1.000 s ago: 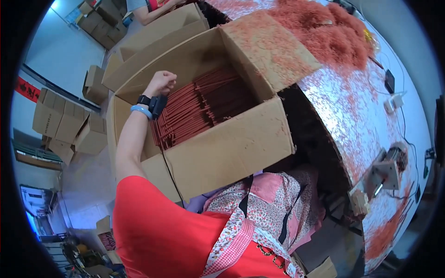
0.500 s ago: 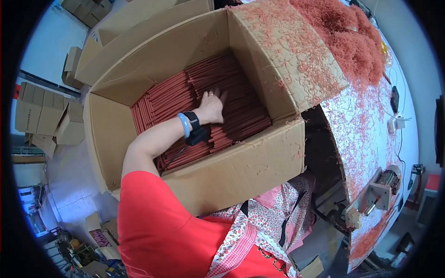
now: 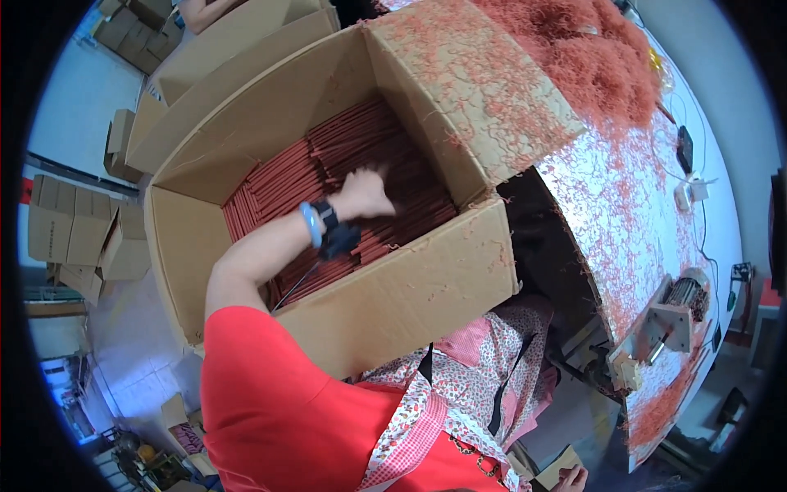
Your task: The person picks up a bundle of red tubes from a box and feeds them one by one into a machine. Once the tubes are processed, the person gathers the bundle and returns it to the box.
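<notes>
My left hand [image 3: 365,193] is down inside a large open cardboard box [image 3: 410,287], over rows of thin dark-red sticks [image 3: 283,184]. Its fingers look bent but are smeared by motion, so whether they grip any sticks does not show. A light-blue band [image 3: 311,224] and a black strap with a small dark device [image 3: 338,239] sit round that wrist. The sticks lie side by side in stacked bundles across the box bottom. Part of my right hand [image 3: 571,478] shows at the lower edge, beside a cardboard piece; the frame cuts it off and its grip is unclear.
Right of the box, a white table [image 3: 631,217] carries a heap of red shreds [image 3: 582,61] and a small roller machine [image 3: 676,316]. Shreds cover the box flap [image 3: 484,90]. More cartons [image 3: 74,217] stand at left. Another person's arm [image 3: 205,12] shows at the top.
My left hand has moved slightly left and nearer within the box, its fingers more bent. The view has shifted a little. My right hand and another person's arm have come into view.
</notes>
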### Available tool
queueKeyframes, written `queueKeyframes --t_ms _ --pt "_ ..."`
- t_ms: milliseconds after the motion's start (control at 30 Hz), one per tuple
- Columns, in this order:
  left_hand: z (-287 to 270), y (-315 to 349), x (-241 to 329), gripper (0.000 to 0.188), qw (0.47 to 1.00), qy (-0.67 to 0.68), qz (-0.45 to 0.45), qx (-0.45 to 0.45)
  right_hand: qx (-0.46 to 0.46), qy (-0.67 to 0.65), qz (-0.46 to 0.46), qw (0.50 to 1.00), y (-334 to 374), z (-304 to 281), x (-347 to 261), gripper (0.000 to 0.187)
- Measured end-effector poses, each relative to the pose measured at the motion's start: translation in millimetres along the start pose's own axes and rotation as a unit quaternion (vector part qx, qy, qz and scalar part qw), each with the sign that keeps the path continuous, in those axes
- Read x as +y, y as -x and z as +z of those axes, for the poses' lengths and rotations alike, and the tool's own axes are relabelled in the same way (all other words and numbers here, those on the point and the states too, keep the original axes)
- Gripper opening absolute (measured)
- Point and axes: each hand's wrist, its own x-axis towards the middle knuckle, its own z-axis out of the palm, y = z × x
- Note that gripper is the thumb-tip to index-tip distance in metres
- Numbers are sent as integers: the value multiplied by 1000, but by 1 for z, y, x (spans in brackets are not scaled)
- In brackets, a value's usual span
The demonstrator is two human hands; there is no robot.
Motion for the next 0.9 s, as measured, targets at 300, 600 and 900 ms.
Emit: queueKeyframes --t_ms 300,600,900 --pt "35 -18 8 66 995 -83 44 27 47 72 -90 992 -2 12 -45 36" --pt "-13 -11 5 43 996 -49 28 69 -11 -36 -110 993 3 10 -81 30" --pt "-57 8 15 37 990 -86 29 106 -24 -186 -206 960 -52 60 -41 18"
